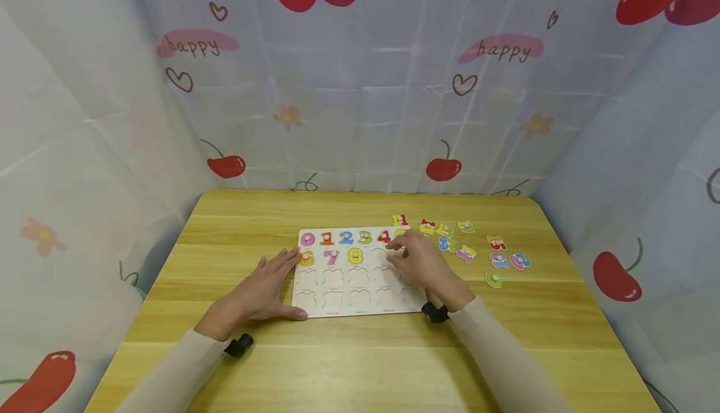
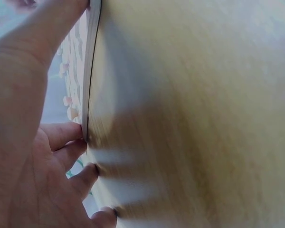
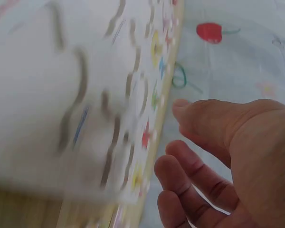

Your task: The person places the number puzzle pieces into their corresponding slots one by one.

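While the left hand [image 1: 255, 291] rests at the left end of the number board [image 1: 372, 280], fingers extended and spread with the thumb at the near-left corner, no piece is in its hold. The board lies flat on the table [image 1: 360, 369], its long axis running crosswise in front of the person. The right hand [image 1: 422, 263] is positioned over the right-hand part of the board. Its fingers are partly bent, with a visible gap between thumb and fingertips and nothing seen in that gap. The fingertips are near the vacant recess [image 1: 378, 255] just right of the 8 piece [image 1: 355, 255]; contact with the board cannot be confirmed. Governing relation: the main group of loose pieces lies beyond the board's right end, on the outer side of the right hand, which is therefore nearer to them than the left. Within this group, the green piece [image 1: 494, 279] lies right of the board and closest to the person. The 11 piece [image 1: 400, 220] sits just past the board's far edge, near its far-right corner.
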Demonstrator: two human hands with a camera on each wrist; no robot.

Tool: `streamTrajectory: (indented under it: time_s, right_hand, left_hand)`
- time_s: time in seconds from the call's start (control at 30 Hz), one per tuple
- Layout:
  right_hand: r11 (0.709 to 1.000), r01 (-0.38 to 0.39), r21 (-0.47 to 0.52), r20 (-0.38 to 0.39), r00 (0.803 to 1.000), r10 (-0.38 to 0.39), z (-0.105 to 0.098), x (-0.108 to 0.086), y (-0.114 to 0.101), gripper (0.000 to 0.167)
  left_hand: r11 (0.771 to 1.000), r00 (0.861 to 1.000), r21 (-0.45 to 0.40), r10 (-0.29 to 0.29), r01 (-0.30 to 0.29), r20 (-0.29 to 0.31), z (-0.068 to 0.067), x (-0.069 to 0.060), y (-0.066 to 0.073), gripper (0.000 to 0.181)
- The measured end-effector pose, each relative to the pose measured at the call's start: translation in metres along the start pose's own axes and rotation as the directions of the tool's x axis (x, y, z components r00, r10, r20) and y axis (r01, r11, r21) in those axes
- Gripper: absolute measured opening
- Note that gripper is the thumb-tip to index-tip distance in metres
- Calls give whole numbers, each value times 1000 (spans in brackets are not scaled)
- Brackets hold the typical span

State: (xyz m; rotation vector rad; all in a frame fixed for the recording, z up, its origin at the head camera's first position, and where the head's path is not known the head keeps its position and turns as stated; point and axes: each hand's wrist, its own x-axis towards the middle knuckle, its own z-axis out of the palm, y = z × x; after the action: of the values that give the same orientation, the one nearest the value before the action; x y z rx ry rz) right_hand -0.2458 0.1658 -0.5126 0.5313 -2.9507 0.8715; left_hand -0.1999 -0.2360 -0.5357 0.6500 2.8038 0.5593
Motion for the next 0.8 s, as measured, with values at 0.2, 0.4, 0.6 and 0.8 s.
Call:
streamTrajectory:
  time_s: [0.2,0.4,0.6,0.8]
  right_hand:
    - [1000,-5,-20,-59,998,4,-34,-32,47,24]
    - [998,-30,-56,-87,996,25,-72,-63,94,20]
    - [998,-1,-58,-31,1000,0,-99,-88,133,19]
    - [999,-19,-32,75,997,22,-106,-98,152,18]
  left_hand:
    - [1000,1000,-8,4,-4,-8,2,0,-1,142]
    - [1000,1000,-12,5,-5,-15,3,-1,-3,142]
    - [1000,1000,-13,16,-16,-27,4,0,-5,142]
    - [1000,999,-20,20,-21,-27,4,-1,-4,142]
